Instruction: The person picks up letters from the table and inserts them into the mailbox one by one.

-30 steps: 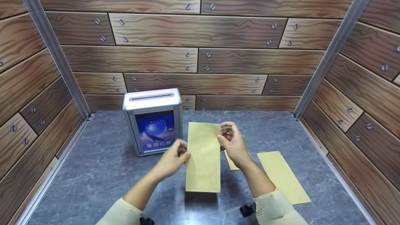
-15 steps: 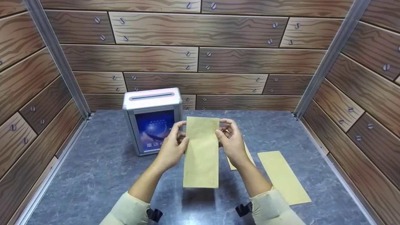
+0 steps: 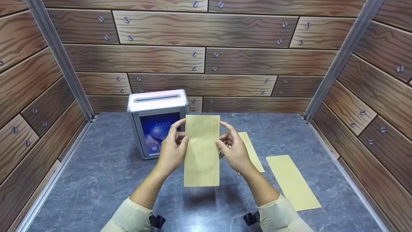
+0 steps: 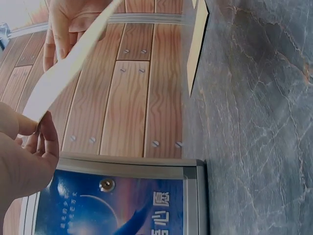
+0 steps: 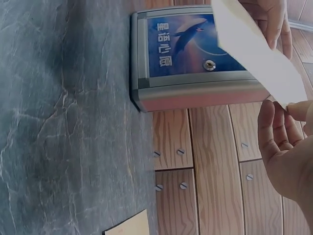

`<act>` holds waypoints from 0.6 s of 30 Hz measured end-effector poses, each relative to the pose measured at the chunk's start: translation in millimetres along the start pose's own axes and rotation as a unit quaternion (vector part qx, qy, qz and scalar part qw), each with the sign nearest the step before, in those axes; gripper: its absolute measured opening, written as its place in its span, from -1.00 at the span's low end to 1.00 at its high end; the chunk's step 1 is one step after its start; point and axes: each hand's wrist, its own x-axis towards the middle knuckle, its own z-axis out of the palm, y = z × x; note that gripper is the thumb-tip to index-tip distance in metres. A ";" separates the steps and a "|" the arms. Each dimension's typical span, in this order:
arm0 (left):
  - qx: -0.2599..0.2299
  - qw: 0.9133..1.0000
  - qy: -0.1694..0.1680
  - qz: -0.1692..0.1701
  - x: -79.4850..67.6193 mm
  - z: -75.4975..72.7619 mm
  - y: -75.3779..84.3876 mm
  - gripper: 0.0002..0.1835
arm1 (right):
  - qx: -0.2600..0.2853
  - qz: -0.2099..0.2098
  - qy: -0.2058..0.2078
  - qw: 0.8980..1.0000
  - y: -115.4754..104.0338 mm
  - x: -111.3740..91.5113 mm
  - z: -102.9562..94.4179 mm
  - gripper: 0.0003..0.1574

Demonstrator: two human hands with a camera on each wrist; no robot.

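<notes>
Envelope (image 3: 202, 151) hangs upright above the bench (image 3: 96, 180), pinched at its upper edges by our left hand (image 3: 170, 151) and right hand (image 3: 233, 151), just before the box (image 3: 156, 124). We judge posting comes next: lift it to the slot (image 3: 156, 98).

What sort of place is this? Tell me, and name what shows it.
Probably a staged recording booth: walls printed with wooden planks and screws, aluminium corner posts, a grey marble-patterned tabletop. On it stands a silver slotted ballot-style box; both hands hold a tan paper envelope.
</notes>
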 end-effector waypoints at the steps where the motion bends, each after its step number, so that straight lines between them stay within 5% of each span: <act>1: -0.002 1.000 -0.002 -0.001 -0.2 -1.2 0.5 -0.35 | -0.004 -0.003 0.001 1.000 -1.2 0.1 0.5 -0.15; 12: -0.032 0.997 -0.074 0.009 -6.8 -13.2 1.5 -0.18 | -0.008 -0.042 0.051 0.998 -7.9 1.6 3.1 -0.22; 18: -0.045 0.994 -0.102 0.010 -7.8 -19.0 -1.4 -0.05 | 0.001 -0.057 0.046 0.997 -10.2 1.7 2.8 -0.26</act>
